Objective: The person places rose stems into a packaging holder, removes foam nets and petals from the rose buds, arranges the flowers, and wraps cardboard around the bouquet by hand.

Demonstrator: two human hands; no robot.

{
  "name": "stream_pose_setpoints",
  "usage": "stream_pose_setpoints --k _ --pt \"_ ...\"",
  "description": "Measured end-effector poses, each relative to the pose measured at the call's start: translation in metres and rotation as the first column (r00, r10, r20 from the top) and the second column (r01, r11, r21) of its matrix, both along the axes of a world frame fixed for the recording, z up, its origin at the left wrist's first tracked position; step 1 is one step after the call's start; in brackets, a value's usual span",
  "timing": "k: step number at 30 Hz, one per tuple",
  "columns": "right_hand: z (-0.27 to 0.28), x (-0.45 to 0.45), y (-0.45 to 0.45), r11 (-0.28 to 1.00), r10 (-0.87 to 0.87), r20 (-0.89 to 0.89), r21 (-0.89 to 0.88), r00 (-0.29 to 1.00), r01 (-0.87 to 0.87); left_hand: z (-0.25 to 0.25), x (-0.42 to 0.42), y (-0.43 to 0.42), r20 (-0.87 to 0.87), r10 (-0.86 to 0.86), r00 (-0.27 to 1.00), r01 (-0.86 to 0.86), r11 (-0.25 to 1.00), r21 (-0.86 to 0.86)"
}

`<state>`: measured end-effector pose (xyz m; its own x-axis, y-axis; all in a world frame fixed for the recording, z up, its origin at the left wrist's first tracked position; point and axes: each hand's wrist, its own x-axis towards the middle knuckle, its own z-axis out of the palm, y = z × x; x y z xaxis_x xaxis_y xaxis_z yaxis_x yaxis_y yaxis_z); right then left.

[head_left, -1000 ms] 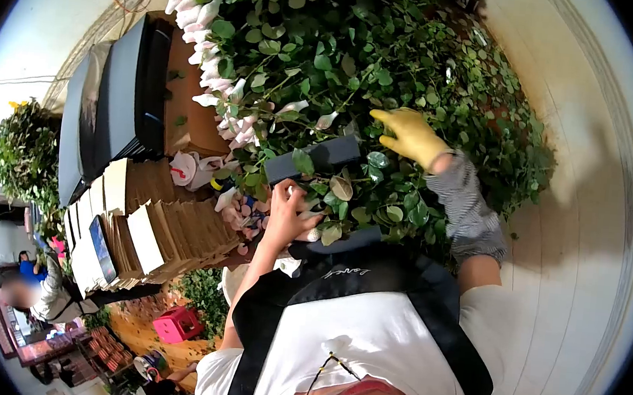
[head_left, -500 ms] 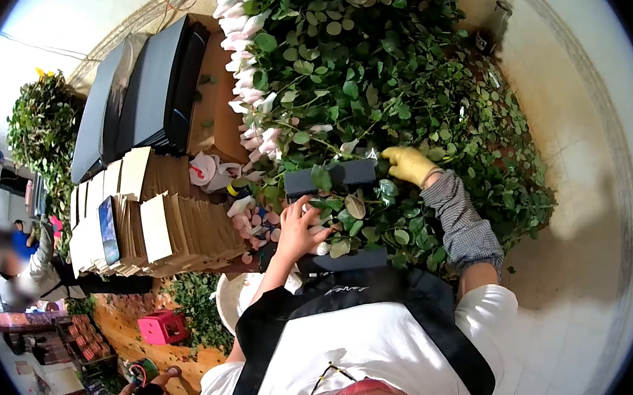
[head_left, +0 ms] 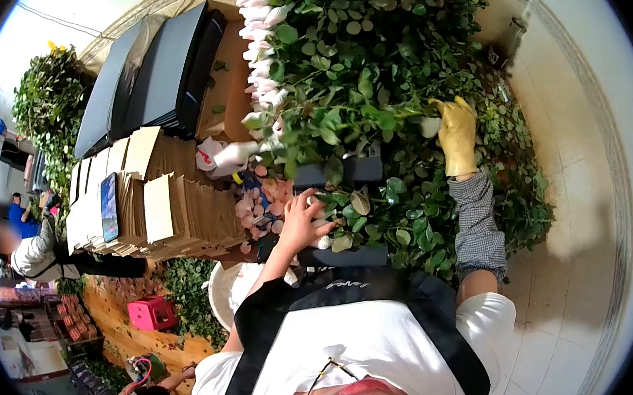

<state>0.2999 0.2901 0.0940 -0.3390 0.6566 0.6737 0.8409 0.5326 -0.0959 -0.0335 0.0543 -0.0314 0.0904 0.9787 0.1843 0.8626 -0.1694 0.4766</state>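
"What has the right hand [head_left: 456, 138] got?"

"In its yellow glove, the fingers look clamped on the end of a stem [head_left: 372, 117]. The stem is blurred, but it runs left over the leaves to a pale bud [head_left: 236, 154]."

"And the left hand [head_left: 302, 222]?"

"Bare, thumb and fingers apart, by small white tips [head_left: 325, 241] at the left end of a leafy bunch [head_left: 404, 228]. I cannot tell whether it presses on them."

"Where does the bunch lie?"

"Between two dark blocks: the far block [head_left: 338, 171] and the near block [head_left: 345, 256], which is just in front of the apron [head_left: 369, 283]."

"What is beyond?"

"A big heap of greenery [head_left: 373, 67], with wrapped heads [head_left: 261, 42] lined up along its left side. Loose petals [head_left: 263, 206] lie left of the left hand."

"And farther left?"

"Stacked cardboard [head_left: 187, 212], a phone [head_left: 108, 207] leaning at its left part, and dark panels [head_left: 166, 71] on the far side. A pink stool [head_left: 152, 312] stands on the floor, and another person [head_left: 34, 256] is at the left edge."
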Motion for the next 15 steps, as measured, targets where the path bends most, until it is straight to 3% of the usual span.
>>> stream_pose_setpoints --k 3,4,7,8,9,10,11,12,13,15 --pt "0.009 -0.034 -0.003 0.994 0.101 -0.142 -0.028 0.985 -0.106 0.000 0.000 0.001 0.025 0.004 1.000 -0.004 1.000 -0.008" --pt "0.028 -0.043 -0.009 0.997 0.053 -0.143 -0.056 0.988 -0.061 -0.002 0.000 0.001 0.023 0.006 1.000 -0.006 1.000 -0.006" --pt "0.034 -0.032 0.025 0.958 -0.179 -0.074 0.214 0.981 0.191 -0.006 -0.001 -0.001 0.031 0.010 0.999 -0.011 1.000 0.025" --pt "0.004 -0.024 0.048 0.967 -0.173 -0.052 0.182 0.984 0.179 -0.003 0.000 -0.001 0.050 0.010 0.999 -0.011 1.000 0.014" --pt "0.000 -0.034 0.054 0.930 -0.217 -0.036 -0.311 0.976 0.195 -0.002 0.000 0.000 0.068 0.002 0.998 -0.002 1.000 0.002" --pt "0.010 -0.050 0.052 0.663 -0.306 0.085 -0.696 0.948 0.276 -0.003 0.000 0.000 0.071 -0.009 0.997 0.009 1.000 -0.004" --pt "0.014 -0.064 0.041 0.483 -0.280 0.202 -0.815 0.938 0.320 -0.006 -0.001 -0.002 0.068 -0.021 0.997 0.021 1.000 -0.004" --pt "-0.082 -0.020 0.089 0.878 0.325 0.426 -0.466 0.844 -0.103 -0.009 -0.002 -0.002 0.042 -0.026 0.999 0.026 1.000 0.006" --pt "-0.062 -0.014 0.085 0.878 0.252 0.311 -0.472 0.916 -0.081 -0.012 -0.004 0.002 0.018 -0.020 1.000 0.019 1.000 0.022" --pt "0.014 -0.010 0.071 0.974 0.099 0.071 -0.213 0.993 -0.082 -0.015 -0.002 0.000 0.009 0.009 1.000 -0.009 1.000 -0.009"
